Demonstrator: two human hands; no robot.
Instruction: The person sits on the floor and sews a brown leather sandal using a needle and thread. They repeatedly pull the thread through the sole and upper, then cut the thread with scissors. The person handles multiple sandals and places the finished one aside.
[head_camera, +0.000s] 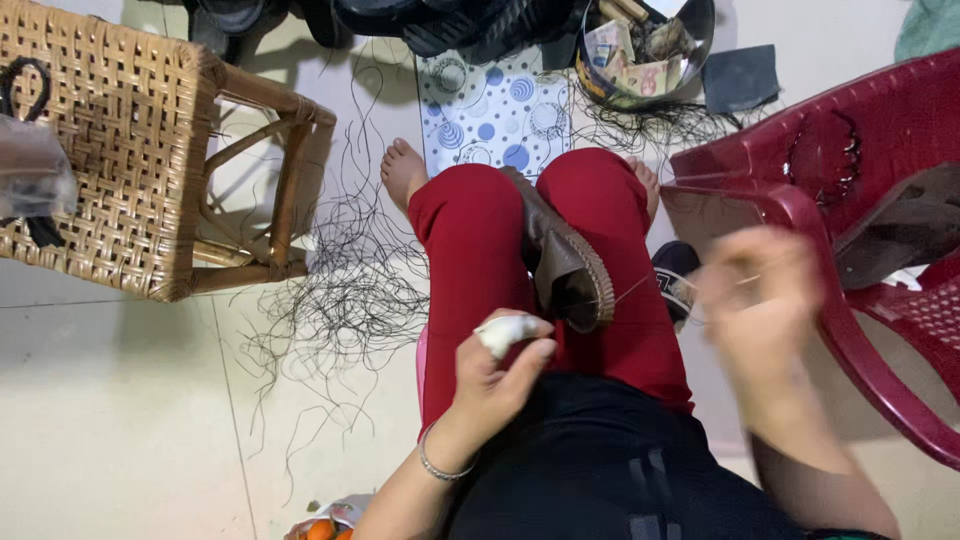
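Note:
A brown shoe (560, 262) is wedged between my knees in red trousers, its stitched sole edge toward me. A thin thread (632, 291) runs taut from the shoe's edge out to my right hand (757, 310), which is blurred with motion and pinched on the thread, beside the red chair. My left hand (497, 375) rests on my left thigh just short of the shoe, fingers curled, with a white wrap on one fingertip and a silver bangle at the wrist. It holds nothing that I can see.
A woven cane stool (110, 150) stands at the left. Loose black threads (350, 290) litter the floor. A red plastic chair (850, 200) at the right bears a dark sole piece (900, 230). A metal bowl (645, 50) and a dotted mat (495, 115) lie ahead.

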